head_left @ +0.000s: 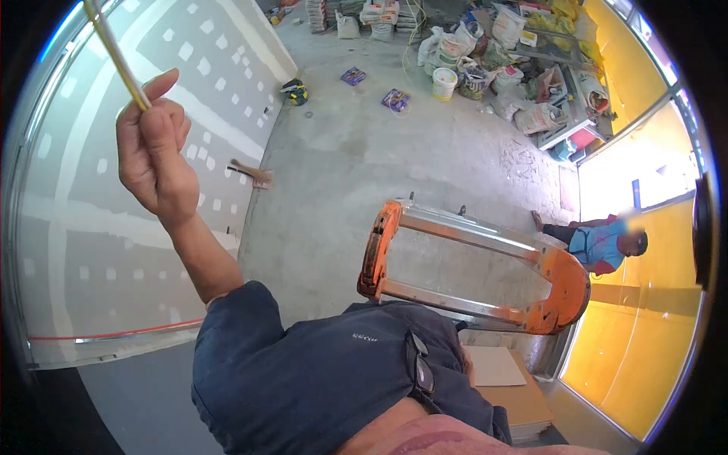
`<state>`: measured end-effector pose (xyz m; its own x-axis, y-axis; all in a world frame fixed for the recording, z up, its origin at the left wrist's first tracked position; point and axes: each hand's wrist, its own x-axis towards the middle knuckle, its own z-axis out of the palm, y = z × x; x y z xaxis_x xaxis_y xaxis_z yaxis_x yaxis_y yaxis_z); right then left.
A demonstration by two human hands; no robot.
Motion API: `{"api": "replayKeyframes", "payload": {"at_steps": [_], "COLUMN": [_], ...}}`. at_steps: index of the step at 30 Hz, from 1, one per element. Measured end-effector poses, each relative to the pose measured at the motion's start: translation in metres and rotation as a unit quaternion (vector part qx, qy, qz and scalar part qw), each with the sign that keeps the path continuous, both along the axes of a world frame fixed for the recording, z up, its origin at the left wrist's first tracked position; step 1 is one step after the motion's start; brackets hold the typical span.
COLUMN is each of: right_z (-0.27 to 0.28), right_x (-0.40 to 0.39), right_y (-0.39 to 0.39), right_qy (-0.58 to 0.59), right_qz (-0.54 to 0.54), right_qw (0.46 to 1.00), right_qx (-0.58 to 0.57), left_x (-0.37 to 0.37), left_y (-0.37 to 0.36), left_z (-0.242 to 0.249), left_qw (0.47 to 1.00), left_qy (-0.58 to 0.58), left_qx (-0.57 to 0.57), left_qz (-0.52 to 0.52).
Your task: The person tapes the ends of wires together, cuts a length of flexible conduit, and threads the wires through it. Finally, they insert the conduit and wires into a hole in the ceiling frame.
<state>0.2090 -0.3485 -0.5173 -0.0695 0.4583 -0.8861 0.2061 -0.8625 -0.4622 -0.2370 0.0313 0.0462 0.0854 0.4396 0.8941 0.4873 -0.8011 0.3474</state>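
Observation:
My left hand (158,144) is raised at the left, with thumb and fingers closed round the lower end of a thin, pale yellow pole (117,57). The pole runs up and left, out of the top of the view. Behind it stands a grey wall panel (144,205) with white filler patches and bands. My right hand is not visible. Dark glasses (421,364) hang from the collar of my dark shirt. In front of my body is an orange and metal stepladder (470,231).
A person (599,241) in a light blue shirt stands at the right, beside yellow panels (644,326). Bags (538,117) and a white bucket (444,83) are at the back right. A brush (250,173) lies by the wall. Boards (516,398) are at the lower right.

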Motion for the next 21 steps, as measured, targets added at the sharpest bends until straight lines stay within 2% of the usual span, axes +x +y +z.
{"api": "replayKeyframes", "payload": {"at_steps": [2, 4, 5, 8, 11, 13, 15, 16, 18, 20, 21], "right_z": [0.0, 0.004, 0.004, 0.006, 0.008, 0.009, 0.012, 0.013, 0.014, 0.014, 0.015], "right_x": [0.0, 0.002, 0.0, 0.001, 0.004, 0.005, 0.005, 0.008, 0.009, 0.01, 0.011], "right_y": [0.003, -0.002, 0.0, -0.004, -0.007, -0.007, -0.01, -0.012, -0.015, -0.017, -0.018], "right_qy": [0.001, 0.006, 0.006, 0.01, 0.013, 0.016, 0.019, 0.019, 0.02, 0.022, 0.021], "right_qz": [-0.012, -0.027, -0.029, -0.048, -0.058, -0.068, -0.077, -0.078, -0.084, -0.089, -0.091], "right_qw": [1.0, 1.0, 0.999, 0.999, 0.998, 0.997, 0.996, 0.996, 0.995, 0.995, 0.995], "right_qx": [0.005, 0.008, 0.012, 0.02, 0.027, 0.032, 0.034, 0.037, 0.039, 0.043, 0.044], "left_x": [-0.002, -0.007, -0.009, 0.002, 0.005, -0.002, -0.004, -0.004, 0.0, -0.026, -0.024], "left_y": [-0.003, 0.002, 0.011, 0.031, 0.066, 0.1, 0.157, 0.185, 0.245, 0.335, 0.351], "left_z": [-0.002, -0.002, -0.005, -0.006, -0.036, -0.074, -0.12, -0.131, -0.158, -0.218, -0.209], "left_qw": [1.0, 0.993, 0.993, 0.921, 0.854, 0.896, 0.936, 0.928, 0.866, 0.856, 0.856], "left_qy": [0.001, 0.082, 0.082, 0.17, 0.167, 0.217, 0.195, 0.155, 0.065, 0.239, 0.238], "left_qx": [-0.014, 0.018, 0.017, 0.197, 0.293, 0.193, 0.001, -0.234, -0.476, -0.39, -0.389], "left_qz": [0.014, 0.079, 0.079, 0.29, 0.396, 0.336, 0.293, 0.243, 0.143, 0.243, 0.243]}}
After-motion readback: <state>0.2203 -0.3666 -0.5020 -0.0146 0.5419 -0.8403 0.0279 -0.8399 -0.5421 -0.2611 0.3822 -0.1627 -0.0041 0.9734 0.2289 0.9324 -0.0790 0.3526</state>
